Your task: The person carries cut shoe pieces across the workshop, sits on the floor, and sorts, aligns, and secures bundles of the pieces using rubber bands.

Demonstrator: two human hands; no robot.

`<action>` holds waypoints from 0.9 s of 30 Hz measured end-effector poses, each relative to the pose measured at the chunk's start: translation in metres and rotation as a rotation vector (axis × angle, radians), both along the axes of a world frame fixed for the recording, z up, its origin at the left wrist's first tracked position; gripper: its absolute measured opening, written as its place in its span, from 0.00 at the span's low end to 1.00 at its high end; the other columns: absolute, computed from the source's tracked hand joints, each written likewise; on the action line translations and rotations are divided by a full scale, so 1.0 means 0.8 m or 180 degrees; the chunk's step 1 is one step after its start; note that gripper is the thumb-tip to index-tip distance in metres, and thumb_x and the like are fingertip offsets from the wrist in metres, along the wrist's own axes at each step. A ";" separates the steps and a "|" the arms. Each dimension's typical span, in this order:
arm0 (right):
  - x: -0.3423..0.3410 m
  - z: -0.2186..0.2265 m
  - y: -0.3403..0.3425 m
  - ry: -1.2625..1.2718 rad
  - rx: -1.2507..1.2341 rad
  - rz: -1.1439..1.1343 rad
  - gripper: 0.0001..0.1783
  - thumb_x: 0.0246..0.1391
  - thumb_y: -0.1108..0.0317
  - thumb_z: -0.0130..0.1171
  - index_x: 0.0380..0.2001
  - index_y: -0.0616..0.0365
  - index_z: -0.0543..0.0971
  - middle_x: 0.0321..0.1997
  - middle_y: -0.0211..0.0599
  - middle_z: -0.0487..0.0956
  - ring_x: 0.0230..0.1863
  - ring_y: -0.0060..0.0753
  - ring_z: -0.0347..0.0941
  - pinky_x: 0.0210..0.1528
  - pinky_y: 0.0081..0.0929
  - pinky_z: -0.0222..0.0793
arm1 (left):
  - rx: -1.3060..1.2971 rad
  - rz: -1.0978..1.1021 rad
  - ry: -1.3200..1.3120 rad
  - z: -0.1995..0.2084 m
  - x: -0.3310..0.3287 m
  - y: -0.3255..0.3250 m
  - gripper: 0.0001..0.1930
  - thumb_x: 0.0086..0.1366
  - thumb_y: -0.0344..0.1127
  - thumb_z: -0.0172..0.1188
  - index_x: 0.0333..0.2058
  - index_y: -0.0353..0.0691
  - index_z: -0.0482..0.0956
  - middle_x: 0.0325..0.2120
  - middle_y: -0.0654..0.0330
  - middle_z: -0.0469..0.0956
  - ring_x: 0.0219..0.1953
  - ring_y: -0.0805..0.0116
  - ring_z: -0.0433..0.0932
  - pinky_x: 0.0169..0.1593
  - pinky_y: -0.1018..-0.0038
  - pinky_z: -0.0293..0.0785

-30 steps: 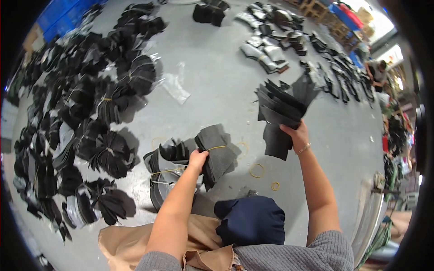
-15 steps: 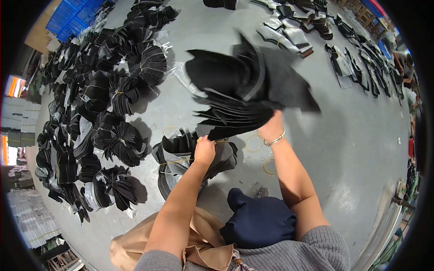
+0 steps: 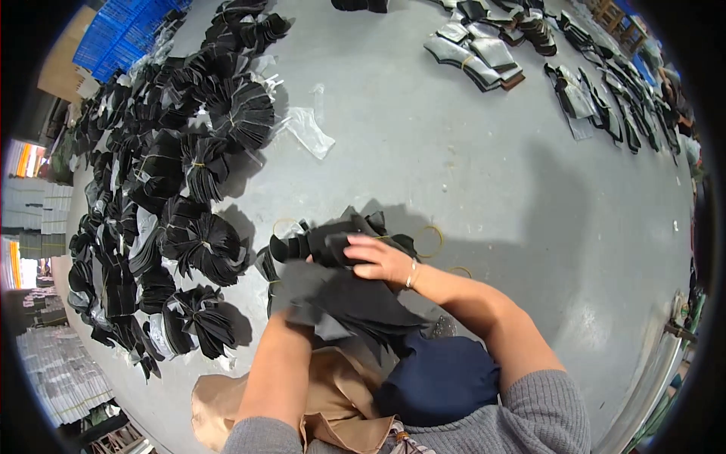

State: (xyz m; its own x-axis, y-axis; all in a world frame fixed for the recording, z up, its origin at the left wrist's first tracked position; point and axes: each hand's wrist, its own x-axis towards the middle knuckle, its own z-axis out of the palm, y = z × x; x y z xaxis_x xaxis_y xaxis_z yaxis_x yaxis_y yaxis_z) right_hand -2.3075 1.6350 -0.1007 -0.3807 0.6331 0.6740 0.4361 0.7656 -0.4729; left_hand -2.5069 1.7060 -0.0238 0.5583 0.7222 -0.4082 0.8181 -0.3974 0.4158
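Observation:
A loose stack of black cut sheet pieces (image 3: pixel 363 299) lies tilted in front of me, its near part blurred. My left hand (image 3: pixel 308 259) is under and behind it, with only a fingertip showing; the stack rests in its hold. My right hand (image 3: pixel 382 259), wearing a bracelet, lies on the upper edge of the pieces with fingers stretched out and slightly apart. Beneath and beyond the stack, a tied bundle of black pieces (image 3: pixel 286 248) on the floor is partly covered.
Many black bundles (image 3: pixel 204 238) crowd the floor at left, below a blue crate (image 3: pixel 121 38). Silvery and black stacks (image 3: pixel 473 57) lie at far right. Yellow bands (image 3: pixel 429 242) and a clear plastic scrap (image 3: pixel 308 132) are on the grey floor. Dark blue cloth (image 3: pixel 439 378) is close to my body.
The black pieces, fanned out and lifted ahead of me before, have come down and toward me. My right hand has moved left and nearer, onto the stack; my left hand has gone under it.

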 end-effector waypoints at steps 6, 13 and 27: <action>-0.036 0.008 0.016 -0.1060 0.0100 -0.0187 0.10 0.46 0.67 0.49 0.35 0.44 0.70 0.46 0.31 0.68 0.57 0.39 0.61 0.34 0.30 0.71 | -0.3389 0.1216 -0.3826 -0.127 -0.045 0.075 0.24 0.56 0.32 0.60 0.51 0.37 0.66 0.40 0.60 0.75 0.40 0.70 0.75 0.45 0.74 0.72; -0.022 -0.020 0.013 -0.1369 -0.0303 -0.0687 0.11 0.44 0.67 0.50 0.35 0.43 0.70 0.45 0.30 0.68 0.59 0.40 0.59 0.37 0.28 0.75 | -0.2879 0.1030 -0.1897 0.038 0.017 0.092 0.18 0.56 0.29 0.58 0.46 0.36 0.70 0.30 0.67 0.75 0.25 0.84 0.68 0.27 0.87 0.62; -0.010 -0.035 -0.006 -0.0167 -0.1078 -0.1815 0.28 0.43 0.76 0.53 0.51 0.38 0.71 0.59 0.33 0.65 0.52 0.34 0.69 0.44 0.26 0.72 | 0.0318 0.0375 -0.1466 -0.024 -0.015 -0.108 0.47 0.29 0.27 0.72 0.54 0.44 0.62 0.36 0.53 0.63 0.40 0.53 0.66 0.47 0.66 0.65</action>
State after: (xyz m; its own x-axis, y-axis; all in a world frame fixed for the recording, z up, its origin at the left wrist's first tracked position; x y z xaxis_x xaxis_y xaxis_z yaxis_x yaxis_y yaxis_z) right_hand -2.3155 1.6303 -0.1285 0.0497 0.9186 0.3920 0.7578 0.2210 -0.6139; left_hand -2.5191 1.6193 -0.0432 0.5766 0.8146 -0.0632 0.5997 -0.3695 0.7098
